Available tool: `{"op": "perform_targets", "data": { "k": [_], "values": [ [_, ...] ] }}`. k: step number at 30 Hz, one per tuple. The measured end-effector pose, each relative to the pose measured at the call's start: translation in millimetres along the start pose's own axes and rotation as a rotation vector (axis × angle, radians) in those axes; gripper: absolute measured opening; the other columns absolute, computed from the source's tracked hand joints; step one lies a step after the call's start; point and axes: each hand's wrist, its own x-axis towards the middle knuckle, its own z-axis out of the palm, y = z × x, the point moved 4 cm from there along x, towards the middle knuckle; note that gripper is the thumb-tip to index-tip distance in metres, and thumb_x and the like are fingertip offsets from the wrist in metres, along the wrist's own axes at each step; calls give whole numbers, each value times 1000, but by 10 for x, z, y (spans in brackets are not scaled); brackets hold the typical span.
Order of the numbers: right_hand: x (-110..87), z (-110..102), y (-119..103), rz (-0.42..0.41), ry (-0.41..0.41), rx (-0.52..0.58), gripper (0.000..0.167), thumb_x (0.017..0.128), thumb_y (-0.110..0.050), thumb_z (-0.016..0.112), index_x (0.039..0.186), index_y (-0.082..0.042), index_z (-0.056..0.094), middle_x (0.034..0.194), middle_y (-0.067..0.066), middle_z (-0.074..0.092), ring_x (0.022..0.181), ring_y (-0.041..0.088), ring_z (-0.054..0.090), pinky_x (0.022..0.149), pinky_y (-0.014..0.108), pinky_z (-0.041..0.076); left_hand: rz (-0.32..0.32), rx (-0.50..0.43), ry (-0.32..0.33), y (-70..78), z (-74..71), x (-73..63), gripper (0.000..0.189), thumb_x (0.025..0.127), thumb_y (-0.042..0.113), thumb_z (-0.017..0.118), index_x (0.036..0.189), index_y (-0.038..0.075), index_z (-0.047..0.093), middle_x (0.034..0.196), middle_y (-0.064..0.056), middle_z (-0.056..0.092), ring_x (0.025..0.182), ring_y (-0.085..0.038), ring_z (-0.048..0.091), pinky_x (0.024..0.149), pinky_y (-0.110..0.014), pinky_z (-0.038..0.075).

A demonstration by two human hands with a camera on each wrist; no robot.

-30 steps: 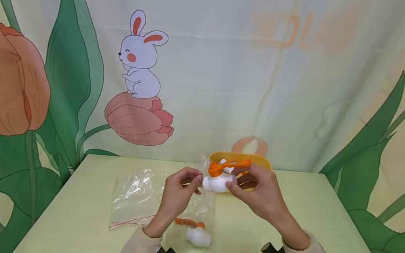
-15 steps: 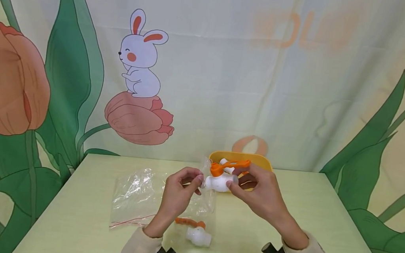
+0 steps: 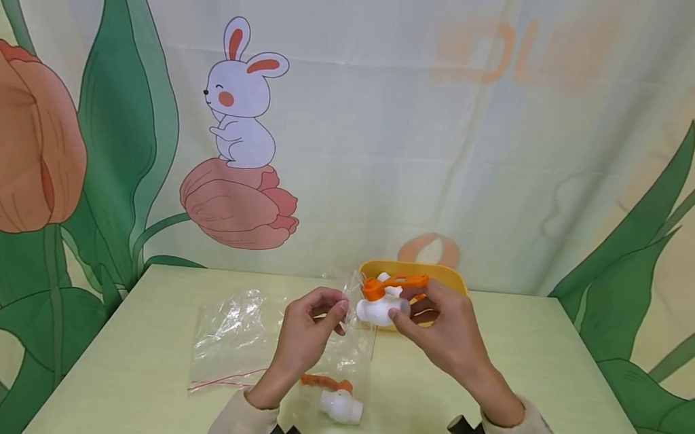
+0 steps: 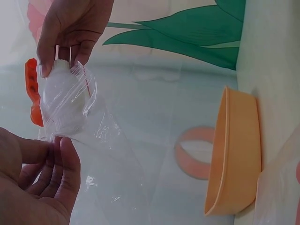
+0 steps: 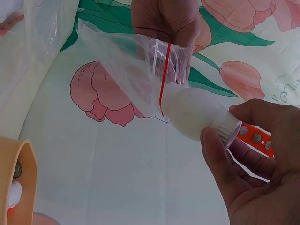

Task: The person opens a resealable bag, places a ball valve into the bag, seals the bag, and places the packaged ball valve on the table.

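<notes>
My right hand (image 3: 446,320) grips a white plastic ball valve (image 3: 379,310) with an orange lever handle, fingers and thumb around one end. My left hand (image 3: 315,320) pinches the edge of a clear zip bag (image 5: 136,70) with a red seal line. In the right wrist view the valve's far end meets the bag's mouth at the red line; how far inside it sits, I cannot tell. Clear film covers part of the white body in the left wrist view. A second orange-handled ball valve (image 3: 341,406) lies on the table below my hands, seemingly under or inside clear plastic.
Behind my right hand stands a yellow bin (image 3: 459,277) with white and orange parts in it. Another clear zip bag (image 3: 230,337) lies flat on the table (image 3: 127,363) to the left. A printed curtain (image 3: 353,142) hangs along the table's back edge.
The valve in my right hand has shifted slightly right, away from my left fingertips. More of the bag's film now shows standing up between the hands. The left hand stays nearly still.
</notes>
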Motion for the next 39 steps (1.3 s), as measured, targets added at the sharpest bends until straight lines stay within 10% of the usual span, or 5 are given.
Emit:
{"op": "perform_targets", "data": {
  "k": [39],
  "values": [
    [-28,204,159,244,-86,131,23,85,-27,78,97,-9,69,93,7,71,68,9,70,63,24,58,46,19,-21,62,1,-43,9,93,13,68,97,6,70,88,-14,67,71,-16,61,59,-23,54]
  ]
}}
